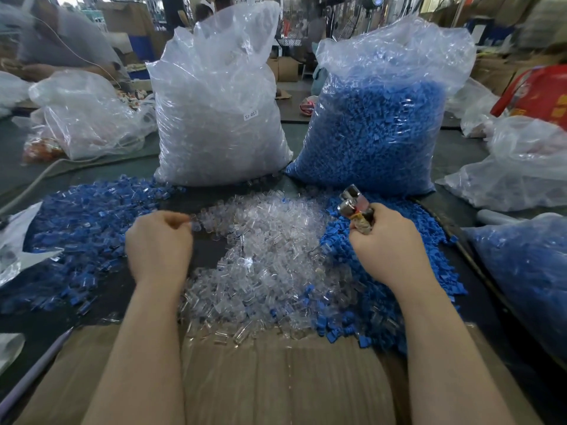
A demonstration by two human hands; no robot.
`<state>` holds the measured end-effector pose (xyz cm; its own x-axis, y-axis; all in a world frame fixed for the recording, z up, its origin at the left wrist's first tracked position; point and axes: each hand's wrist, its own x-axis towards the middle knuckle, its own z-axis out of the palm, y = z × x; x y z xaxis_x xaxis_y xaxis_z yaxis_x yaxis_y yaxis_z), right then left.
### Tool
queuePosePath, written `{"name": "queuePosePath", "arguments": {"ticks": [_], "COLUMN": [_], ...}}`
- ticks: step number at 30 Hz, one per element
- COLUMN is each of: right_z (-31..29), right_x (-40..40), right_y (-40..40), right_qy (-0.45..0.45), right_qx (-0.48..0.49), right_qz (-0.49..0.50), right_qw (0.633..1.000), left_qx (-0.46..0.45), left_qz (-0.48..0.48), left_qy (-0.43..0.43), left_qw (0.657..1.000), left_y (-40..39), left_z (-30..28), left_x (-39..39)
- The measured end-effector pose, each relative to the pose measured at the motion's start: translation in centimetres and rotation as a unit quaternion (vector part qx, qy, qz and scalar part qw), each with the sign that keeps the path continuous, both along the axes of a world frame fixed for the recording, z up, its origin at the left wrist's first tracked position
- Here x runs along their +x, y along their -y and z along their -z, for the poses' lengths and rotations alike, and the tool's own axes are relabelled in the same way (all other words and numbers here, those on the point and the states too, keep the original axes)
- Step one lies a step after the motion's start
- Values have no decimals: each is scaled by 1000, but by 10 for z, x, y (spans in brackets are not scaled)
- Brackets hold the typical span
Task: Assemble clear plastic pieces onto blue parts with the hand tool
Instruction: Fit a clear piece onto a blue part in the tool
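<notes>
Gripping the hand tool (pixel 356 207), right hand (pixel 383 240) fingers curl; left hand (pixel 158 240) pinches a clear piece (pixel 196 226).

My left hand (pixel 158 240) is motion-blurred, so I cannot tell what its curled fingers pinch. My right hand (pixel 385 240) covers the hand tool (pixel 356 207) handles. Right of that tool, a bag of blue parts (pixel 527 271) runs off the frame edge.
</notes>
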<state>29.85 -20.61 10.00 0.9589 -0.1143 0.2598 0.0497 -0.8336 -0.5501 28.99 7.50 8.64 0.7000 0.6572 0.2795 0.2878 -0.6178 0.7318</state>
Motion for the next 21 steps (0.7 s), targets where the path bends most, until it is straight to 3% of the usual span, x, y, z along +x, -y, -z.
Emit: {"name": "queuePosePath", "arguments": {"ticks": [11,18,21], "right_z": [5,5,8], "right_x": [4,2,1], "right_y": [6,5,4], "right_qy": [-73,-105,-118], "right_qx": [-88,-121,-134], "right_qz": [82,97,105], "right_qw": [990,982,978], "left_qx": [51,100,133], "left_qz": [-40,24,36], "left_qy": [-136,-283,-288], "left_qw": [989,954,948], "left_y": [-14,-10,-8], "left_z": [8,7,6], "left_x": [-2,2,5]}}
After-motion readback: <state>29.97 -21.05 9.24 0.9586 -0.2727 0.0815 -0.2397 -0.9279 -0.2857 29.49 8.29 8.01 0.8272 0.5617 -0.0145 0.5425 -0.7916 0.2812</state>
